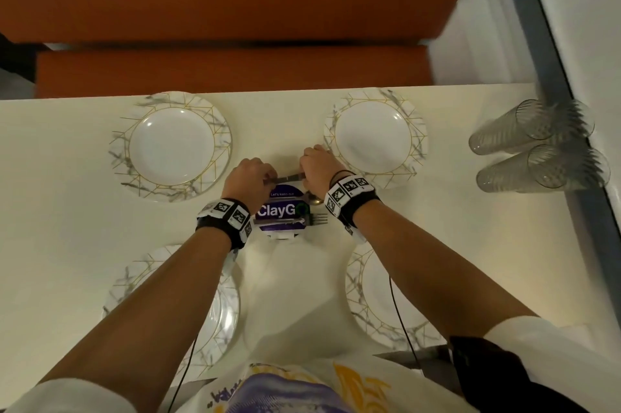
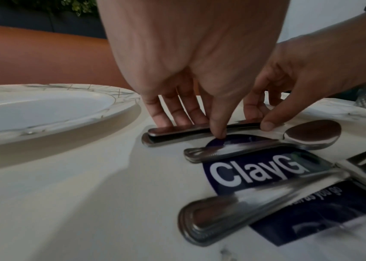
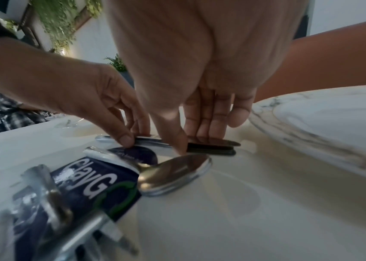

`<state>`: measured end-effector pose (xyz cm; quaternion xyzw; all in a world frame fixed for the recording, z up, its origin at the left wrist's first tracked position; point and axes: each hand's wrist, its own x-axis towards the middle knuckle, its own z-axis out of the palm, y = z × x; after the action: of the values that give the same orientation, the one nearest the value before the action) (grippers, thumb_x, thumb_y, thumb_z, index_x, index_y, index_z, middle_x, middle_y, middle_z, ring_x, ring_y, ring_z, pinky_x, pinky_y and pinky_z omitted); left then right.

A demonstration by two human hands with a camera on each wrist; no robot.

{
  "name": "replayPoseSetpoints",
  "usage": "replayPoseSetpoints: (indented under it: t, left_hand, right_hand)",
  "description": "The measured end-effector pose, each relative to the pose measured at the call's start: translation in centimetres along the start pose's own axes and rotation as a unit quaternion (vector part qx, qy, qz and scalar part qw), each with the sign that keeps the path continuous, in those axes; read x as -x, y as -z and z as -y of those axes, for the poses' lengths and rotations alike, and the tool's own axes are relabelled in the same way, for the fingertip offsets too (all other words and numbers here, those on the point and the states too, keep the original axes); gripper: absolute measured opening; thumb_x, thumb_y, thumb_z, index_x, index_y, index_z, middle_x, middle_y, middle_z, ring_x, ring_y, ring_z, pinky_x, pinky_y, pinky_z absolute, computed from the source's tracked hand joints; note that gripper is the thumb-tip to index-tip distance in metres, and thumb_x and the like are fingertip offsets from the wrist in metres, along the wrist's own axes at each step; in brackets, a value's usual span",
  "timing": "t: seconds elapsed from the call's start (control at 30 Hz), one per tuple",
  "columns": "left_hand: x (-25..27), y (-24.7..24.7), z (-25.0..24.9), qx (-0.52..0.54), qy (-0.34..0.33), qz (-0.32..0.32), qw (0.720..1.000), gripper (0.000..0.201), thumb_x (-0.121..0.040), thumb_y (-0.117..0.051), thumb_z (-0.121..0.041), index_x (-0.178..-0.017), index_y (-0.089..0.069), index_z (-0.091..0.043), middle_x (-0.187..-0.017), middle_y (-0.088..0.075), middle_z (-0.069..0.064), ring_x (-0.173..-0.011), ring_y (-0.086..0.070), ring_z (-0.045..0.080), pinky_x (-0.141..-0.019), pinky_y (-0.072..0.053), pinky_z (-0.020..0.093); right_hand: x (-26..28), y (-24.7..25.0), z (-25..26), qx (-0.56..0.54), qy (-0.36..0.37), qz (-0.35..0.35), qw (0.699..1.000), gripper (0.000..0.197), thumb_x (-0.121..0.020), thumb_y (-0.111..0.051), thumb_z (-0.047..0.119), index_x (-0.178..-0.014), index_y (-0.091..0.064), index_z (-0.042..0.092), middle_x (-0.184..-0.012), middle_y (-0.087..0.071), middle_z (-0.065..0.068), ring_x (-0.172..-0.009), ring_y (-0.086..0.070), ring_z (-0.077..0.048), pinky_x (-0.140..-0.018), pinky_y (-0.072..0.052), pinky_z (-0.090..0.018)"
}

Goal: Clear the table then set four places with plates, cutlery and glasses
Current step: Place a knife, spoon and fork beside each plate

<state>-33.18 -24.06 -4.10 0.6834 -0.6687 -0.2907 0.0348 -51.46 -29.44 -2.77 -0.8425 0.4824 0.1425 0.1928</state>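
A small stack of steel knives (image 1: pixel 289 176) lies at the table's centre, just beyond a purple "ClayGo" sticker (image 1: pixel 279 211). My left hand (image 1: pixel 265 177) pinches the handle end (image 2: pixel 177 134) between thumb and fingers. My right hand (image 1: pixel 307 170) pinches the blade end (image 3: pixel 213 146) the same way. The knives still touch the tabletop. A spoon (image 2: pixel 311 136) and a fork (image 1: pixel 316 219) lie across the sticker, near my wrists. Marbled white plates stand at the far left (image 1: pixel 121 150), far right (image 1: pixel 418 143), near left (image 1: pixel 228 305) and near right (image 1: pixel 359 291).
Clear ribbed glasses (image 1: pixel 531 127) lie on their sides at the table's right edge, against a grey frame. An orange bench (image 1: pixel 235 69) runs along the far side. Bare cream tabletop (image 1: pixel 60 227) shows on the left.
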Motion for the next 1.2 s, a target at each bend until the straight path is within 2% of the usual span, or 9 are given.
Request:
replayPoseSetpoints:
  t: [0.23,0.37,0.53,0.63,0.73,0.83,0.9,1.0,1.2]
  left_hand:
    - [-0.5,0.5,-0.2,-0.001,0.020,0.052,0.998,0.015,-0.093,-0.071,-0.016,-0.107,-0.076,-0.018,-0.105,-0.066,0.006,-0.102,-0.060,0.027,-0.089,-0.053,0.044]
    - [-0.5,0.6,-0.2,0.018,0.019,0.057,0.998,0.018,-0.095,-0.069,-0.015,-0.111,-0.077,-0.015,-0.106,-0.068,0.008,-0.101,-0.063,0.028,-0.088,-0.054,0.043]
    - [0.0,1.6,0.2,0.077,-0.004,-0.009,0.997,0.019,-0.099,-0.064,-0.012,-0.111,-0.078,-0.009,-0.102,-0.064,0.013,-0.091,-0.056,0.027,-0.080,-0.044,0.036]
    - [1.0,2.9,0.3,0.161,0.012,-0.068,0.985,0.018,-0.098,-0.067,-0.011,-0.111,-0.079,-0.008,-0.096,-0.069,0.014,-0.087,-0.062,0.030,-0.079,-0.051,0.039]
    - [2.4,3.9,0.4,0.251,0.048,-0.089,0.963,0.017,-0.097,-0.068,-0.015,-0.107,-0.080,-0.010,-0.088,-0.076,0.009,-0.082,-0.070,0.027,-0.078,-0.055,0.032]
    - [4.2,4.2,0.5,0.364,0.101,-0.093,0.921,0.015,-0.097,-0.068,-0.015,-0.104,-0.080,-0.013,-0.081,-0.078,0.007,-0.071,-0.074,0.019,-0.068,-0.056,0.029]
    - [5.8,4.2,0.3,0.424,0.136,-0.099,0.890,0.015,-0.098,-0.067,-0.013,-0.106,-0.079,-0.010,-0.084,-0.078,0.012,-0.063,-0.072,0.011,-0.056,-0.052,0.023]
    - [8.1,4.1,0.1,0.491,0.167,-0.097,0.850,0.014,-0.099,-0.066,-0.012,-0.105,-0.077,-0.005,-0.086,-0.076,0.016,-0.057,-0.068,0.010,-0.048,-0.047,0.020]
    - [12.4,2.7,1.5,0.478,0.157,-0.095,0.859,0.013,-0.099,-0.068,-0.017,-0.099,-0.079,-0.010,-0.080,-0.076,0.014,-0.059,-0.064,0.021,-0.046,-0.047,0.023]
  right_hand:
    - [-0.2,0.1,0.0,0.005,0.016,0.033,0.999,0.020,-0.093,-0.057,0.008,-0.112,-0.063,0.010,-0.115,-0.063,-0.009,-0.116,-0.047,-0.028,-0.098,-0.044,-0.042]
    - [-0.2,0.0,-0.5,0.023,0.023,0.008,0.999,0.017,-0.093,-0.061,0.014,-0.109,-0.065,0.018,-0.113,-0.063,-0.001,-0.117,-0.047,-0.024,-0.104,-0.037,-0.042]
    - [-0.7,3.1,-0.4,-0.025,0.017,-0.075,0.997,0.008,-0.095,-0.061,0.026,-0.102,-0.065,0.027,-0.105,-0.059,0.006,-0.111,-0.048,-0.020,-0.101,-0.035,-0.043]
    - [-1.1,5.9,0.4,-0.068,0.002,-0.128,0.989,0.010,-0.094,-0.062,0.032,-0.104,-0.065,0.030,-0.106,-0.060,0.007,-0.110,-0.049,-0.020,-0.096,-0.034,-0.043]
    - [-1.2,7.3,1.4,-0.197,-0.029,-0.208,0.958,0.039,-0.087,-0.070,0.030,-0.124,-0.056,0.030,-0.117,-0.058,0.006,-0.114,-0.049,-0.019,-0.096,-0.036,-0.043]
    - [-0.6,6.9,2.8,-0.335,-0.077,-0.277,0.897,0.047,-0.086,-0.073,0.030,-0.129,-0.054,0.025,-0.105,-0.060,0.009,-0.102,-0.058,-0.018,-0.089,-0.047,-0.038]
    - [0.1,6.2,4.3,-0.401,-0.108,-0.243,0.877,0.036,-0.091,-0.070,0.030,-0.124,-0.061,0.019,-0.103,-0.066,0.004,-0.094,-0.063,-0.016,-0.087,-0.054,-0.036]
    - [1.7,4.4,6.5,-0.415,-0.075,-0.165,0.892,0.023,-0.093,-0.067,0.031,-0.108,-0.074,0.014,-0.102,-0.074,-0.001,-0.092,-0.067,-0.015,-0.089,-0.056,-0.041]
    - [4.8,1.0,11.1,-0.424,-0.077,-0.145,0.891,0.018,-0.087,-0.076,0.029,-0.098,-0.077,0.016,-0.094,-0.075,0.004,-0.084,-0.066,-0.008,-0.079,-0.054,-0.025]
